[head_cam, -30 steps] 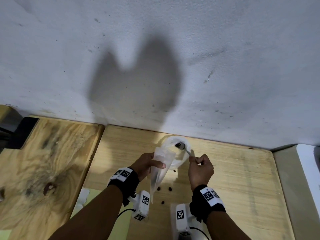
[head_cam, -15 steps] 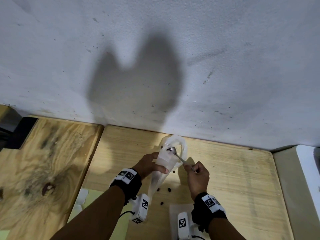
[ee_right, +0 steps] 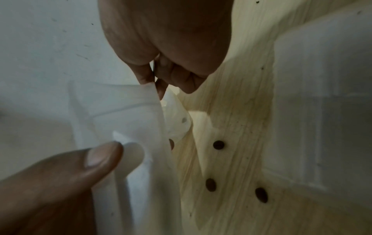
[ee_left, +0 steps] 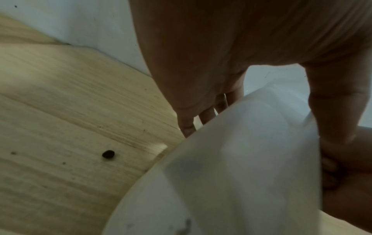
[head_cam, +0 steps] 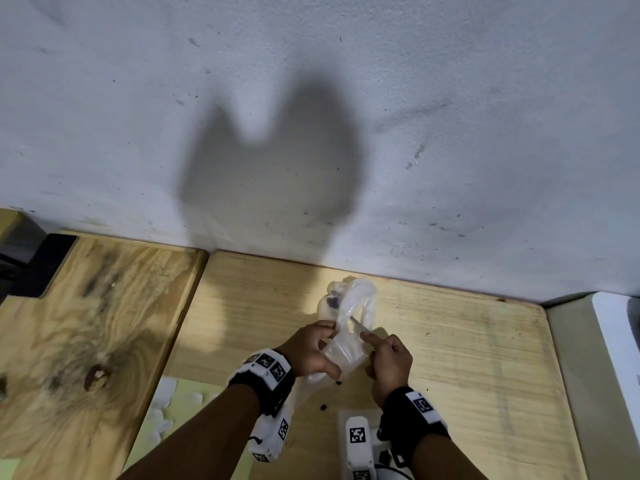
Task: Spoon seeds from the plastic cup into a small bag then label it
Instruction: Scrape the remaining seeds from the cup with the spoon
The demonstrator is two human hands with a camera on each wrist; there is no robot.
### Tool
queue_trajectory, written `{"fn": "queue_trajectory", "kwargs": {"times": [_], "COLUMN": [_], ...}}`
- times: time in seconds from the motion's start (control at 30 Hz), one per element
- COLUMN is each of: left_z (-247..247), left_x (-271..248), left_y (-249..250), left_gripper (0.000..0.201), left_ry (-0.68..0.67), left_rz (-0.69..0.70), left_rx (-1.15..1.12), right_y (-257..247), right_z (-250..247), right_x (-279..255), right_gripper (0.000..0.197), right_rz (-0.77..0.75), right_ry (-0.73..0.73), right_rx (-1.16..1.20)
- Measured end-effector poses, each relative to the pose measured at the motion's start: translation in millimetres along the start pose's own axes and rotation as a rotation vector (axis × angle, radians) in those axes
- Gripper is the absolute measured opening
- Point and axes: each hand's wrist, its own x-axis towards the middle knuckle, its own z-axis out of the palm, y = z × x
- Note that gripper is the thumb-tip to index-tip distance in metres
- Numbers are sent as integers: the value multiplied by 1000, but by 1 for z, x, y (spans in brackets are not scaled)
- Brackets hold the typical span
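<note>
Plain home workspace, by my reckoning. Two bare wooden tabletops (head_cam: 450, 358) butt against a scuffed, whitewashed wall (head_cam: 415, 98) at 12 o'clock. Loose seeds (ee_right: 218, 145) scattered on the boards; white appliance edge (head_cam: 616, 341) at 3 o'clock.

Clear plastic cup (head_cam: 356, 303) on pale wooden tabletop (head_cam: 467, 358), near wall (head_cam: 346, 98). Small translucent plastic bag (head_cam: 343, 355) before cup, between both hands. Loose dark seeds (ee_right: 218, 144) on tabletop below bag.
</note>
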Motion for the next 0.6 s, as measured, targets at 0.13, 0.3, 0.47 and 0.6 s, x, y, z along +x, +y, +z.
{"fn": "queue_trajectory", "kwargs": {"times": [0.13,0.3,0.47,0.6], "left_z": [-4,-9,-10,-12], "left_x": [1,2,-1,-5], "left_y": [0,1,2,7], "left_gripper": [102,112,109,81], "left_ry": [14,9,6,19], "left_rz": [-5,-31,-38,-9], "left_rx": [9,46,25,-20], "right_y": [-3,-2,-3,-11], "right_z": [0,-3,-5,-7], "right_x": [-2,-7,-7,-6], "right_gripper": [56,56,53,49], "right_rz": [9,73,99,105], "right_ry": [-15,-62,-38,-23], "right_rx": [-3,27,39,61]}}
